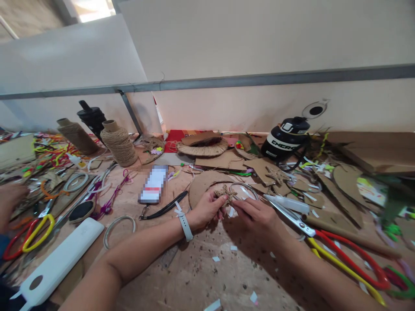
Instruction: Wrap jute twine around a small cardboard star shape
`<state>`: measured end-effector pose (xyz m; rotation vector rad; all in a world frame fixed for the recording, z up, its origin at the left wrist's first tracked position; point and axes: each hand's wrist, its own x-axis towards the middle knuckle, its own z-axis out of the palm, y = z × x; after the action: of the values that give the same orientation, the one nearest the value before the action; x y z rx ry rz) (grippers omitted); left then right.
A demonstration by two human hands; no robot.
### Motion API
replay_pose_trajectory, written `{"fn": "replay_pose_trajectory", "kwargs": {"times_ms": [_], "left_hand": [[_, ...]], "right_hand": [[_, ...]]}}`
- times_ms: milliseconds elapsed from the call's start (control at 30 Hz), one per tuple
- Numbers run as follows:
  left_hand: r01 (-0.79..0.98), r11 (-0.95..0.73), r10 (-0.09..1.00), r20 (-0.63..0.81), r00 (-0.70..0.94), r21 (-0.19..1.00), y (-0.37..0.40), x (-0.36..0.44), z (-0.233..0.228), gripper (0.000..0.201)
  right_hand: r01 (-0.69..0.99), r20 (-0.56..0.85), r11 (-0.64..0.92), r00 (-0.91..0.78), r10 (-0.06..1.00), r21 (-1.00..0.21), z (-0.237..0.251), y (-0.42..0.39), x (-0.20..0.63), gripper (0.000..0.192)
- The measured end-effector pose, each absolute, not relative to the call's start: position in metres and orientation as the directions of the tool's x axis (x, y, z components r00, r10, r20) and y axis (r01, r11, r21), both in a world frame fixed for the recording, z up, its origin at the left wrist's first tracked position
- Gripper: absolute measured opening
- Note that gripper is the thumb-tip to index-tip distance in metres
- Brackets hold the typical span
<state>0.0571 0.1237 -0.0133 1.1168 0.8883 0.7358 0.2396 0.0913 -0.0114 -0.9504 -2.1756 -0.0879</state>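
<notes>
A small twine-wrapped star (226,194) is held over the table between my two hands. My left hand (207,210) has its fingers closed on the star's left side, thumb on top. My right hand (259,214) pinches at the star's right side, its fingers bent and partly hiding one another. Behind the hands lies a crescent-shaped piece of cardboard (200,183), and a metal-coloured ring (248,186) rests just beyond my right fingers. Large scissors (303,225) with red and yellow handles lie to the right, blades slightly apart, beside a pale tube (290,204).
A phone (153,183) with a black strap (168,206) lies to the left. Twine spools (119,147) and a black bottle (285,138) stand at the back. Another person's hand (11,201) is at far left, near other scissors (39,231). Cardboard scraps (223,160) cover the back.
</notes>
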Motion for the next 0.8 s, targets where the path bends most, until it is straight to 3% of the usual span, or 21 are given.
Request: {"fn": "replay_pose_trajectory", "kwargs": {"times_ms": [200,500,800], "left_hand": [[-0.034,0.271,0.845,-0.221,0.487,0.962,0.123,0.057,-0.013,0.055],[-0.058,0.271,0.804,-0.193,0.562,0.961,0.125,0.056,-0.016,0.056],[-0.039,0.238,0.834,-0.183,0.521,0.971,0.128,0.058,-0.016,0.033]], "right_hand": [[0.651,0.682,0.744,-0.477,0.555,-0.15,-0.01,0.091,0.24,0.022],[0.689,0.659,0.713,-0.48,0.58,-0.126,-0.018,0.092,0.243,0.019],[0.639,0.666,0.769,-0.584,0.464,0.025,-0.023,0.1,0.252,0.024]]}}
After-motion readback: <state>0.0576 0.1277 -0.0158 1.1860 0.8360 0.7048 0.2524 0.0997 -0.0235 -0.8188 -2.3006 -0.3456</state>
